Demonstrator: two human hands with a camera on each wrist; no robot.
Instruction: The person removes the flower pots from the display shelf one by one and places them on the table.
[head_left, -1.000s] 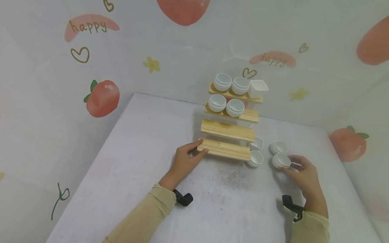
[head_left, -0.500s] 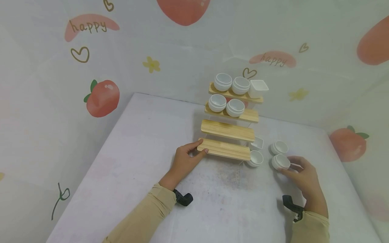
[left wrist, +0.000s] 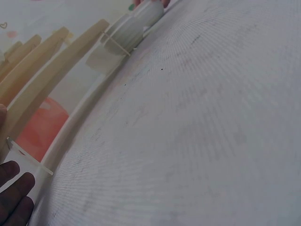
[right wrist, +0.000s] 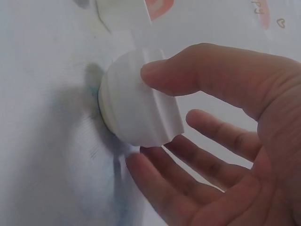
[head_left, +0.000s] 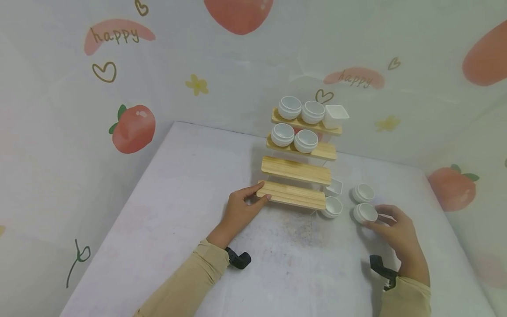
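Observation:
My left hand (head_left: 242,211) grips the left end of the lowest wooden shelf (head_left: 293,195) of a four-tier stand, thumb in front and a finger behind. In the left wrist view, fingertips (left wrist: 19,188) show beside the stand's clear support. My right hand (head_left: 398,231) holds a small round white bowl (head_left: 365,213) between thumb and fingers, low at the table; whether its base touches is unclear. In the right wrist view, the thumb presses the side of this ribbed bowl (right wrist: 134,99). Just behind it sits another round bowl (head_left: 363,193).
On the top shelf (head_left: 277,115) stand two round bowls and a square bowl (head_left: 336,116). The second shelf (head_left: 326,150) bears two round bowls (head_left: 306,141); the third shelf (head_left: 296,170) is bare. Beside the stand, a round bowl (head_left: 332,207) and a square bowl (head_left: 334,187) rest on the table.
The held bowl has come slightly toward me and down with my right hand, opening a small gap from the bowl behind it. My left hand stays on the shelf.

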